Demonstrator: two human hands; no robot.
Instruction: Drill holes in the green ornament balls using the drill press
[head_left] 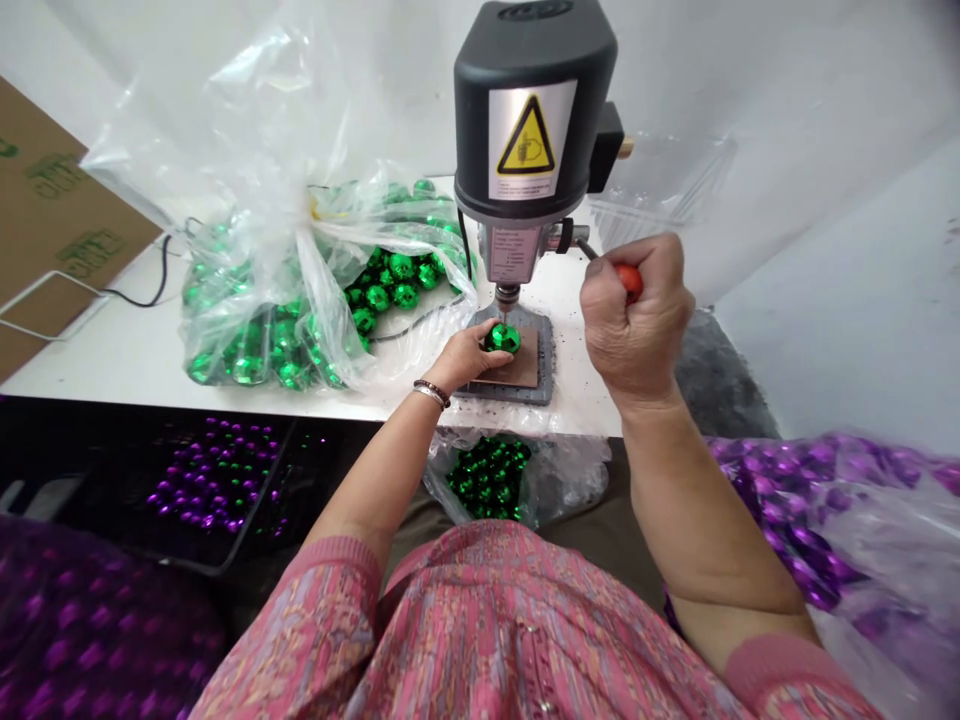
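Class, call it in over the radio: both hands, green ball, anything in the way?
Left hand holding green ball under drill. Right hand closed on red knob. Drill bit over ball, contact unclear. Plastic bag at left, not covering ball.

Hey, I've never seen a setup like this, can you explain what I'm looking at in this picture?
Sure. There's one picture, from a camera on a person's head, looking forward and down at two bare hands. The dark grey upright machine looks like a small bench drill, standing on a white table. The left hand holds a shiny green faceted ball over a flat brown square board, beneath the drill's tip. The right hand grips a round red knob on the machine's lever. Beside it on the table sits a clear plastic bag of similar green balls.
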